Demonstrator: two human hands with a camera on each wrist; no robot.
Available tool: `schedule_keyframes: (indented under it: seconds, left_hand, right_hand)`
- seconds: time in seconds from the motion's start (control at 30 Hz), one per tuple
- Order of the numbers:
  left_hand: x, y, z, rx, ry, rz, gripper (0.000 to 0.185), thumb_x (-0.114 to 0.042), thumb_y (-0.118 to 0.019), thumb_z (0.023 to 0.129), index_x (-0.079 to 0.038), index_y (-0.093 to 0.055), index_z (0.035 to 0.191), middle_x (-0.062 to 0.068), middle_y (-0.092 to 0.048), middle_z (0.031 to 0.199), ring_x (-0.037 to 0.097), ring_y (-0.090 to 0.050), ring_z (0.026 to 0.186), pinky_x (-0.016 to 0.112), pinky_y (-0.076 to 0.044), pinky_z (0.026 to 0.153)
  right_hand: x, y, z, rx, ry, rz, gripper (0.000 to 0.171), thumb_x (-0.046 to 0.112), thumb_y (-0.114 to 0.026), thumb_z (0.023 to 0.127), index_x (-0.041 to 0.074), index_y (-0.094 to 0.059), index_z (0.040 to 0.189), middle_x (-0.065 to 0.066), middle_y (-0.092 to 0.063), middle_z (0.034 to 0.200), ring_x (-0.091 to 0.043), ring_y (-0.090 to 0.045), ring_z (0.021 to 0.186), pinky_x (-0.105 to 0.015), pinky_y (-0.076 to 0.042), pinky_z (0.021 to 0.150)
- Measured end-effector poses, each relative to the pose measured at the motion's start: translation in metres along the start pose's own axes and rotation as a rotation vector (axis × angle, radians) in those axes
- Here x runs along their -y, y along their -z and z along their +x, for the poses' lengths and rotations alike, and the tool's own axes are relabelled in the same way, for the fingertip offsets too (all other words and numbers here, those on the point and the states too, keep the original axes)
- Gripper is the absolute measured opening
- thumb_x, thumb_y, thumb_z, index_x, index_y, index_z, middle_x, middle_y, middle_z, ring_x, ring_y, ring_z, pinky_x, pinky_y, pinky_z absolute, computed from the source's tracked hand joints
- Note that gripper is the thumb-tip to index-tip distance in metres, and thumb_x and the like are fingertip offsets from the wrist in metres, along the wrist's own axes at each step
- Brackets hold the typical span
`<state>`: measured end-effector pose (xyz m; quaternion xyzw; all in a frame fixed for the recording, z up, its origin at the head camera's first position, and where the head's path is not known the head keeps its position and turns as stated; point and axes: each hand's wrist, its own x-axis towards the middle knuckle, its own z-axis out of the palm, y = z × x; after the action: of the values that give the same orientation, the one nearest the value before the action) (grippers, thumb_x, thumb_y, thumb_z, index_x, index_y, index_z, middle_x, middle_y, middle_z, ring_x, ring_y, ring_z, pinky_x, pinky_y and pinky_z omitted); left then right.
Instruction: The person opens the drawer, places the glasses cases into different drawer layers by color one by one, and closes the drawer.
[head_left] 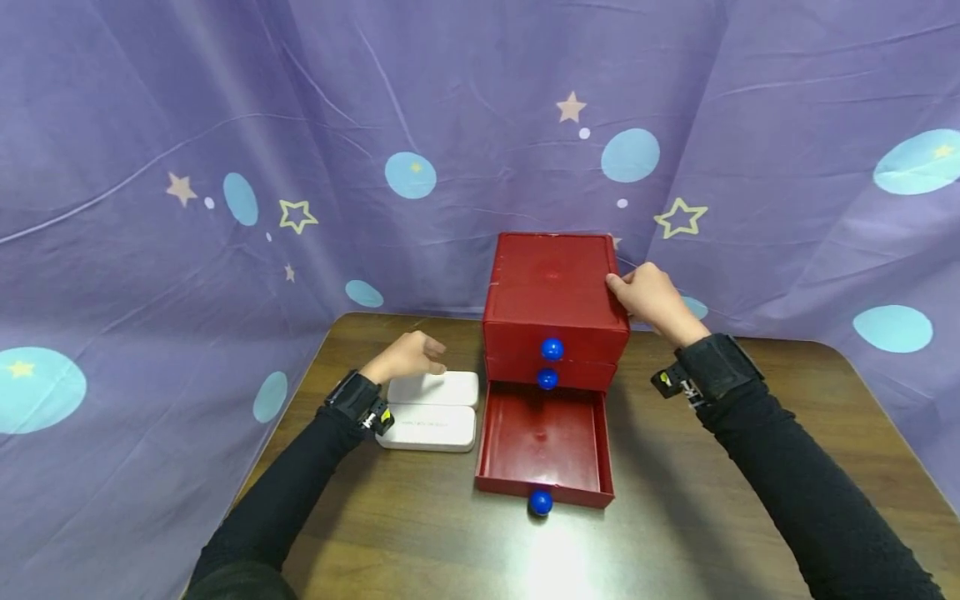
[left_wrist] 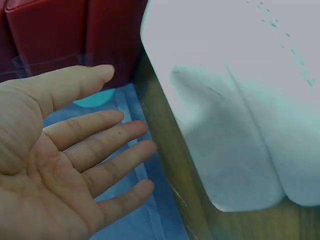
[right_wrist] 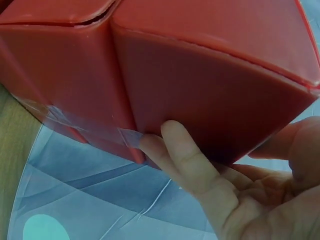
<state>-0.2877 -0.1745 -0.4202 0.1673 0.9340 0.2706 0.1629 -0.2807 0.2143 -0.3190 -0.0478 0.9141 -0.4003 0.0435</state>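
Note:
A red three-drawer cabinet (head_left: 555, 283) stands at the back of the table. Its bottom drawer (head_left: 547, 433) is pulled out, with the red floor showing. My right hand (head_left: 654, 298) holds the cabinet's upper right edge, thumb over the top and fingers (right_wrist: 185, 155) against the side panel. To the left of the drawer lies a flat white case (head_left: 426, 427) in two rounded sections, with faint print on the nearer one. My left hand (head_left: 407, 357) hovers by its far section, and the left wrist view shows the fingers (left_wrist: 115, 170) spread, holding nothing.
Blue ball knobs (head_left: 552, 349) mark the drawer fronts. Clear tape (right_wrist: 75, 120) runs along the cabinet's side. A purple patterned cloth (head_left: 480, 100) hangs right behind the wooden table (head_left: 420, 533).

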Motion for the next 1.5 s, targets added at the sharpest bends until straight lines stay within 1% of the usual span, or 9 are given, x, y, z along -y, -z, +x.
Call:
schedule_keyframes:
  seconds: [0.23,0.37,0.47,0.7,1.0,1.1,1.27,1.33,1.5]
  left_hand:
    - [0.005,0.000,0.000,0.066,0.020,0.029,0.060,-0.009,-0.082,0.081,0.008,-0.060,0.135,0.024,-0.066,0.133,0.037,-0.063,0.126,0.045,-0.052,0.109]
    - [0.006,-0.003,0.001,0.092,0.025,0.070,0.064,-0.007,-0.084,0.079,0.006,-0.060,0.136,0.024,-0.064,0.137,0.037,-0.059,0.131,0.046,-0.049,0.112]
    - [0.008,-0.005,0.002,0.101,0.037,0.093,0.065,-0.005,-0.086,0.077,0.005,-0.061,0.136,0.024,-0.063,0.137,0.036,-0.059,0.131,0.045,-0.049,0.113]
    - [0.012,-0.010,0.005,0.109,0.060,0.116,0.066,-0.005,-0.086,0.076,0.004,-0.061,0.136,0.023,-0.063,0.139,0.034,-0.059,0.131,0.044,-0.049,0.112]
    - [0.015,-0.014,0.006,0.092,0.057,0.122,0.063,-0.002,-0.085,0.079,0.003,-0.061,0.137,0.022,-0.064,0.138,0.035,-0.059,0.131,0.044,-0.049,0.112]
    - [0.017,-0.015,0.006,0.095,0.070,0.119,0.063,-0.001,-0.085,0.079,0.002,-0.061,0.137,0.021,-0.063,0.139,0.035,-0.058,0.132,0.044,-0.049,0.113]
    - [0.017,-0.013,0.004,0.151,0.085,0.114,0.063,0.001,-0.084,0.079,0.002,-0.061,0.138,0.019,-0.061,0.143,0.034,-0.054,0.137,0.043,-0.047,0.115]
    - [0.016,-0.011,0.002,0.175,0.064,0.122,0.064,0.000,-0.085,0.077,0.002,-0.062,0.137,0.019,-0.061,0.142,0.034,-0.055,0.136,0.041,-0.049,0.113]
    - [0.015,-0.009,0.003,0.213,0.055,0.134,0.068,0.004,-0.085,0.072,0.001,-0.063,0.136,0.018,-0.062,0.142,0.031,-0.055,0.136,0.038,-0.049,0.112]
  right_hand:
    - [-0.001,0.005,0.002,-0.011,0.006,-0.049,0.051,0.027,-0.047,0.108,-0.018,-0.072,0.100,-0.021,-0.073,0.079,-0.009,-0.067,0.060,-0.031,-0.064,0.058]
    - [-0.001,0.008,0.004,-0.028,0.016,-0.100,0.052,0.027,-0.047,0.108,-0.013,-0.074,0.088,-0.013,-0.072,0.069,-0.008,-0.065,0.056,-0.028,-0.060,0.054]
    - [-0.001,0.010,0.004,-0.020,0.027,-0.113,0.052,0.027,-0.047,0.108,-0.012,-0.074,0.086,-0.014,-0.073,0.069,-0.009,-0.066,0.056,-0.027,-0.058,0.052]
    - [0.000,0.013,0.002,0.023,0.029,-0.101,0.051,0.025,-0.045,0.108,-0.018,-0.072,0.099,-0.026,-0.075,0.084,-0.017,-0.073,0.065,-0.033,-0.064,0.057]
    - [0.001,0.012,0.004,0.041,0.023,-0.113,0.052,0.026,-0.045,0.108,-0.017,-0.072,0.098,-0.021,-0.075,0.078,-0.015,-0.072,0.062,-0.032,-0.063,0.057]
    - [0.001,0.009,0.004,0.049,0.023,-0.110,0.051,0.025,-0.045,0.108,-0.018,-0.071,0.101,-0.022,-0.075,0.081,-0.016,-0.073,0.064,-0.033,-0.064,0.058]
    - [0.002,0.007,0.004,0.053,0.026,-0.115,0.051,0.025,-0.045,0.109,-0.019,-0.070,0.103,-0.028,-0.075,0.088,-0.022,-0.075,0.069,-0.034,-0.064,0.060]
    - [0.003,0.007,0.004,0.054,0.026,-0.113,0.051,0.025,-0.045,0.109,-0.019,-0.070,0.104,-0.029,-0.075,0.089,-0.024,-0.076,0.070,-0.034,-0.064,0.061]
    - [0.003,0.005,0.004,0.049,0.032,-0.110,0.051,0.025,-0.046,0.108,-0.018,-0.071,0.102,-0.026,-0.075,0.086,-0.022,-0.076,0.068,-0.033,-0.064,0.060]
